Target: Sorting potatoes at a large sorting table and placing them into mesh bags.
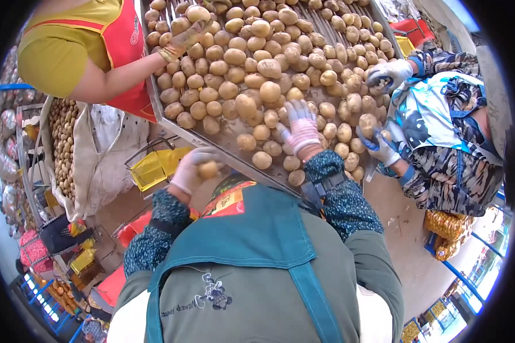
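Many potatoes (pixel 234 56) cover a metal-rimmed sorting table (pixel 236 164) in front of me. My left hand (pixel 196 168), in a pale knit glove, holds one potato (pixel 208 170) just outside the table's near edge. On the table, my right hand (pixel 301 126), in a white and pink striped glove, reaches palm down among the potatoes with its fingers spread. Its fingertips touch or nearly touch potatoes; I see none gripped in it. Patterned teal sleeve covers (pixel 342 188) are on both my forearms.
A co-worker in a red apron (pixel 126 60) reaches over the table's left side. Another in camouflage sleeves (pixel 450 171) works at the right, one gloved hand (pixel 380 145) holding a potato. A large sack (pixel 98 150) of small potatoes and a yellow basket (pixel 154 169) stand left. Filled net bags (pixel 448 227) lie right.
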A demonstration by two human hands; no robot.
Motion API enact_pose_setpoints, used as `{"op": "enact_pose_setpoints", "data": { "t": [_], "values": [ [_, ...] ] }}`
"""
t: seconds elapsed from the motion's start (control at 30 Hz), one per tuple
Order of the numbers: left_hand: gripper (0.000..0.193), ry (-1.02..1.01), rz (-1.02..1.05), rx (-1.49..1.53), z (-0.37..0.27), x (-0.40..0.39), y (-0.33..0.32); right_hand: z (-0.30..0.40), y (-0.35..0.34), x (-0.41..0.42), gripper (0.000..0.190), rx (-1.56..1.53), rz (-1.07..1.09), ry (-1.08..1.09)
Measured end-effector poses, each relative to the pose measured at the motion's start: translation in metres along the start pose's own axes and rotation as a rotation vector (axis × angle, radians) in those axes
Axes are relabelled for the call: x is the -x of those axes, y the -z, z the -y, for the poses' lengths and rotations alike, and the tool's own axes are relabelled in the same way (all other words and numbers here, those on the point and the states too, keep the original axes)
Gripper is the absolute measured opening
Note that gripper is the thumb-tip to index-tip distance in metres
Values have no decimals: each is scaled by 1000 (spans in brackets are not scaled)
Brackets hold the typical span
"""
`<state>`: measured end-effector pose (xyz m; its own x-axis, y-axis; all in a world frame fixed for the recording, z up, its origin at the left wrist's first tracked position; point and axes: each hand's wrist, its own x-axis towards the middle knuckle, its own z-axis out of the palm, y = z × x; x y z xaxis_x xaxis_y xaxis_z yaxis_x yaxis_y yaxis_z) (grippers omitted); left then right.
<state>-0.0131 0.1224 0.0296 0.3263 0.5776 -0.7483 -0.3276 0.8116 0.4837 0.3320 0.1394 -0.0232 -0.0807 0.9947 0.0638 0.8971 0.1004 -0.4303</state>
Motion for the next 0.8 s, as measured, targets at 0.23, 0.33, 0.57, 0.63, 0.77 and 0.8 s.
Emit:
{"op": "enact_pose_setpoints", "data": {
  "t": [0.23,0.33,0.57,0.63,0.77,0.8],
  "values": [
    [39,-399,-34,-598,-20,-73,-72,-24,-13,-2,52,50,97,72],
    [47,-566,-191,-699,-30,-95,-86,-26,2,23,43,-118,11,85],
    [50,-820,43,-1476,-40,-100,-85,-20,30,8,48,6,129,-2],
    [47,-257,236,-1142,-56,-90,-89,-6,27,-25,56,-100,-45,86],
    [38,-133,53,-460,-42,-97,-78,13,9,-80,61,-78,6,207],
    [36,31,40,-109,-54,-77,-94,9,1,-86,62,28,97,185]
  ]
}}
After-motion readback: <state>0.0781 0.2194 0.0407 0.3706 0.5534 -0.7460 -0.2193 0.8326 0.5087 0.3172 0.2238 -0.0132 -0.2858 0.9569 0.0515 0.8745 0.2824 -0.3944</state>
